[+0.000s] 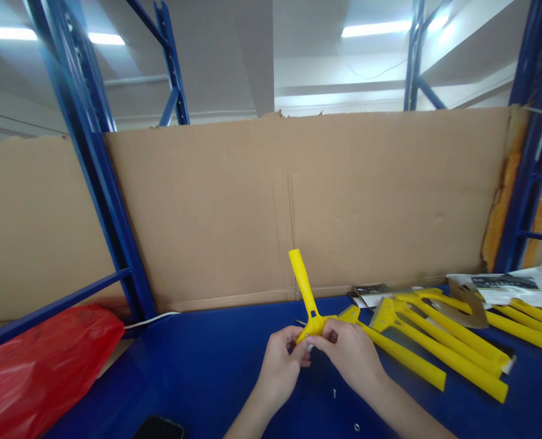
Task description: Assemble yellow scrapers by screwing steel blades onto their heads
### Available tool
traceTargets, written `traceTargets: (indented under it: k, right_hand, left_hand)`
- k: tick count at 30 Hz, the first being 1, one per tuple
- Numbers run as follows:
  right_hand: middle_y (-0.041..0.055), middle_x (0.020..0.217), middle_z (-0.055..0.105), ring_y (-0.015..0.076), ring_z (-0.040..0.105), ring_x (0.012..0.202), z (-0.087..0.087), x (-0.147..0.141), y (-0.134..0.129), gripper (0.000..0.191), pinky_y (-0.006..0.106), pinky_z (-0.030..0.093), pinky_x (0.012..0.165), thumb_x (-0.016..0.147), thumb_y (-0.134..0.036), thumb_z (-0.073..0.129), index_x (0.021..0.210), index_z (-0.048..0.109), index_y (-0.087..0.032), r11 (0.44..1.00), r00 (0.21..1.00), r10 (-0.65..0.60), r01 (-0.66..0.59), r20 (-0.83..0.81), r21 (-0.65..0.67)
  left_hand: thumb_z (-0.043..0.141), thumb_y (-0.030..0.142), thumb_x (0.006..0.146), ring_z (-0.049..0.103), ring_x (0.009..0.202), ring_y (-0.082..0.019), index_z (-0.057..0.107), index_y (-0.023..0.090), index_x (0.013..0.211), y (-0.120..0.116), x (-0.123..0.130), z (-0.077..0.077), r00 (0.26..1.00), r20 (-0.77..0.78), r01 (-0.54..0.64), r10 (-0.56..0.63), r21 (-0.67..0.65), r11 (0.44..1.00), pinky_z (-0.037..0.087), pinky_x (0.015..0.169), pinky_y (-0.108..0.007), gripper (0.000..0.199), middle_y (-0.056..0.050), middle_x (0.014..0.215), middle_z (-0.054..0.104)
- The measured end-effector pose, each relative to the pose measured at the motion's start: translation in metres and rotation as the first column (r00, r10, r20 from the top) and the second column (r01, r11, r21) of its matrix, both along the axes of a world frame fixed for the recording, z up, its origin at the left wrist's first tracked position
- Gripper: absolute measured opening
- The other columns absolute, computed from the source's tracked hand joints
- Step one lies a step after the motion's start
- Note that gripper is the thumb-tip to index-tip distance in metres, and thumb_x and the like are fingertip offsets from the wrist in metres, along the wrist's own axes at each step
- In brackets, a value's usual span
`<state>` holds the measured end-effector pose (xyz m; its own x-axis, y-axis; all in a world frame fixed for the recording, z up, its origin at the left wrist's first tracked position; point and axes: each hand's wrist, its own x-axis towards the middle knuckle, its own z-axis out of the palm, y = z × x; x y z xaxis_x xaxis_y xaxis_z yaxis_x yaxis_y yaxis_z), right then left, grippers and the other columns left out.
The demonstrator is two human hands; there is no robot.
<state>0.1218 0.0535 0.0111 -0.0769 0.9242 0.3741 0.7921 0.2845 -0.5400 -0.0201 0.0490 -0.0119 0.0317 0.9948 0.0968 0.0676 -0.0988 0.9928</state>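
Observation:
A yellow plastic scraper (303, 283) is held between both hands, its tubular handle pointing up and its wide head low. My left hand (280, 361) pinches the head's left corner, where a small metal screw head shows. With thumb and fingers closed, my right hand (350, 352) grips the right side of the same head, covering part of it. The fingertips of both hands meet near the head's lower edge; what lies between them is hidden. On the blue tabletop below are a small screw (335, 394) and a nut or washer (356, 427).
Several more yellow scrapers (453, 360) lie in a pile at right, beside printed packaging (503, 286). A red plastic bag (46, 366) sits at left, and a black object (160, 428) at the front edge. Cardboard (206, 213) and blue posts (115, 213) close off the back.

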Motion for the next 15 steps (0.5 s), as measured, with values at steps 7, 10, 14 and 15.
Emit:
traceTargets:
  k: [7, 10, 14, 15]
  right_hand:
    - [0.0017, 0.070, 0.067, 0.0177, 0.063, 0.065, 0.008, 0.017, 0.006, 0.024, 0.026, 0.041, 0.059, 0.086, -0.033, 0.052, 0.067, 0.060, -0.021, 0.993, 0.999, 0.009, -0.015, 0.049, 0.115]
    - [0.0043, 0.080, 0.068, 0.0208, 0.065, 0.073, 0.009, 0.029, 0.008, 0.016, 0.028, 0.044, 0.061, 0.084, -0.031, 0.055, 0.075, 0.063, -0.021, 0.985, 0.990, -0.038, 0.014, 0.138, 0.170]
    - [0.0077, 0.091, 0.069, 0.0260, 0.064, 0.088, -0.007, 0.042, 0.005, 0.012, 0.033, 0.050, 0.069, 0.082, -0.026, 0.057, 0.086, 0.066, -0.021, 0.979, 0.934, -0.001, -0.073, 0.358, 0.192]
    - [0.0084, 0.092, 0.069, 0.0274, 0.063, 0.090, -0.011, 0.045, 0.004, 0.013, 0.035, 0.050, 0.072, 0.081, -0.026, 0.058, 0.089, 0.067, -0.021, 0.981, 0.917, 0.014, -0.090, 0.398, 0.173]
  left_hand:
    - [0.076, 0.020, 0.063, 0.056, 0.050, -0.009, 0.066, 0.009, 0.076, 0.008, -0.007, 0.001, 0.978, 0.143, -0.134, 0.150, -0.115, 0.984, 0.051, 0.049, -0.021, 0.020, -0.001, 0.060, 0.063]
    - [0.074, 0.014, 0.065, 0.056, 0.048, -0.008, 0.066, 0.009, 0.076, 0.012, -0.013, 0.000, 0.967, 0.153, -0.183, 0.202, -0.128, 0.975, 0.051, 0.048, -0.019, 0.015, 0.000, 0.057, 0.063]
    - [0.073, 0.009, 0.066, 0.057, 0.046, -0.007, 0.066, 0.008, 0.076, 0.019, -0.017, -0.002, 0.953, 0.166, -0.234, 0.255, -0.134, 0.963, 0.050, 0.046, -0.017, 0.012, 0.000, 0.056, 0.063]
    - [0.073, 0.009, 0.066, 0.057, 0.046, -0.007, 0.066, 0.008, 0.075, 0.020, -0.017, -0.003, 0.949, 0.166, -0.248, 0.268, -0.131, 0.960, 0.050, 0.046, -0.017, 0.011, 0.000, 0.056, 0.064]
